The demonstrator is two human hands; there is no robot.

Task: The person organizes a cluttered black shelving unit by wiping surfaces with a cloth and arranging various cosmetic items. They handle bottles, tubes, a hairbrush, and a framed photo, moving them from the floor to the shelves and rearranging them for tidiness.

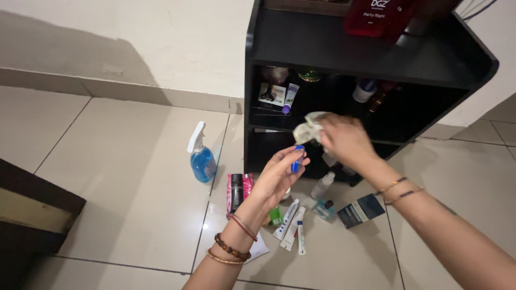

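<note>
My left hand (278, 174) is raised in front of the black shelf unit (371, 59) and pinches a small blue bottle (296, 159) between thumb and fingers. Just above and to the right, my right hand (344, 140) grips a crumpled pale cloth (307, 128) that touches the top of the bottle. Both wrists wear bracelets. Below the hands, several tubes (290, 223) and small bottles lie on the tiled floor.
A blue spray bottle (201, 156) stands on the floor left of the shelf. A dark box (361, 210) lies at the right of the tubes. A red bottle (376, 16) stands on the shelf top; small items sit inside. A dark step edge (32, 215) is at left.
</note>
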